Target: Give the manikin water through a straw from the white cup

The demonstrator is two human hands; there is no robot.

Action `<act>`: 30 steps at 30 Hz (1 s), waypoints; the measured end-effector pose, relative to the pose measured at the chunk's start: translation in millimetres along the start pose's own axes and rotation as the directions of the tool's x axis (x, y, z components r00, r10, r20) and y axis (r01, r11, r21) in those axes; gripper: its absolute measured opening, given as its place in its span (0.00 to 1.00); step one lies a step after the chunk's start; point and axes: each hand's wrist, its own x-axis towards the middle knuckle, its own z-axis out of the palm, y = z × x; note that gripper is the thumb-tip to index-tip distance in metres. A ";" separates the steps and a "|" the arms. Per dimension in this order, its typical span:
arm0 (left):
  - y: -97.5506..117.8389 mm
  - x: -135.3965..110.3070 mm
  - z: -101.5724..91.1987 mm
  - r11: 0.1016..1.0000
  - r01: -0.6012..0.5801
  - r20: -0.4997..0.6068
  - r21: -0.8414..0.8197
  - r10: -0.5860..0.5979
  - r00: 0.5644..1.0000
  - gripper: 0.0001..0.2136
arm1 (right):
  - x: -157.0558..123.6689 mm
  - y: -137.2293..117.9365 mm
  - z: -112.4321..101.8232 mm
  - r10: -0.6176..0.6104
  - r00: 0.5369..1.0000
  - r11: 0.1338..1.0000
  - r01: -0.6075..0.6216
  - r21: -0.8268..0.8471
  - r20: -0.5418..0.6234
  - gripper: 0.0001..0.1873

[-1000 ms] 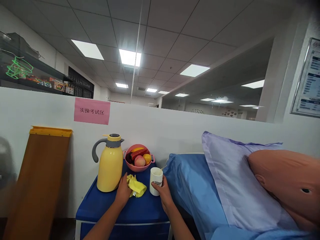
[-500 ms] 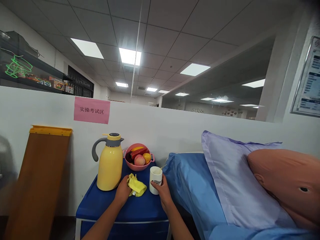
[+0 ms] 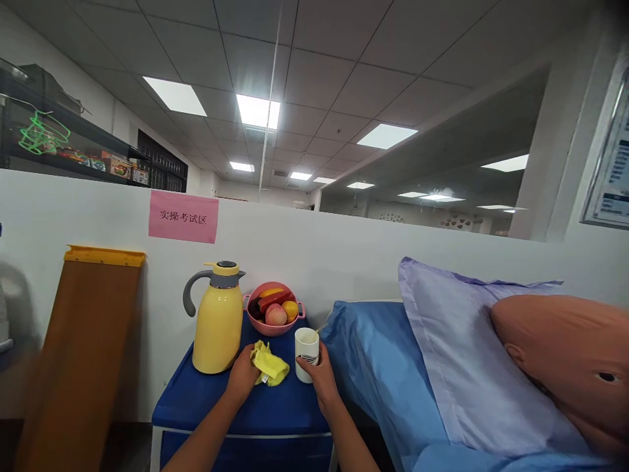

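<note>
On the blue bedside cabinet [image 3: 216,406] my right hand [image 3: 322,379] is wrapped around a white cup [image 3: 305,346] with dark stripes. My left hand [image 3: 242,379] lies on the edge of a crumpled yellow cloth [image 3: 271,369], its fingers curled over the cloth. A yellow thermos jug [image 3: 218,320] with a grey handle stands just left of my left hand. Behind the cloth sits a pink bowl [image 3: 255,322] holding fruit.
To the right is a bed with a blue sheet [image 3: 383,367], a lilac pillow [image 3: 457,341] and a training manikin's head [image 3: 565,354]. A brown board with a yellow top [image 3: 83,341] leans on the white partition wall [image 3: 314,255], which carries a pink sign [image 3: 183,217].
Both hands keep their places on the cloth and the cup. The view has shifted slightly to the left; nothing on the cabinet has moved.
</note>
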 end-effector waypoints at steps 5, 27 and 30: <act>-1.7 0.5 0.6 1.000 -0.002 0.001 0.018 0.002 1.000 0.29 | 0.0 0.8 0.0 -0.008 1.000 1.000 0.008 -0.015 -0.013 0.45; 9.2 -1.9 -4.2 0.991 0.063 0.027 0.114 -0.066 0.997 0.29 | 1.5 6.5 -1.9 -0.020 0.998 0.990 0.012 -0.139 -0.059 0.43; 8.5 -2.3 -4.3 0.993 0.055 0.031 0.104 -0.058 0.998 0.28 | 2.8 9.7 -3.1 -0.027 0.998 0.988 0.017 -0.152 -0.063 0.42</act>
